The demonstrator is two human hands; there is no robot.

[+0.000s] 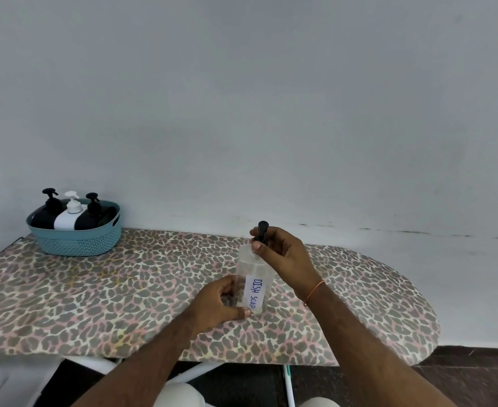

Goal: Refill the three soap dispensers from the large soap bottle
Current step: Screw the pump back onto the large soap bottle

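Observation:
A clear plastic bottle (pixel 252 267) with a white label reading DISH SOAP stands upright on the leopard-print board (pixel 95 301). My left hand (pixel 218 306) wraps around its lower part. My right hand (pixel 286 254) pinches the black pump top (pixel 262 230) at the bottle's neck. Three pump dispensers sit in a teal basket (pixel 77 240) at the far left: a black one (pixel 49 211), a white one (pixel 70 214) and another black one (pixel 90 212).
The board is an ironing board whose rounded end (pixel 418 318) lies to the right. A pale wall (pixel 242 113) runs just behind it. Dark floor (pixel 477 365) and the board's white legs (pixel 195 371) show below the near edge.

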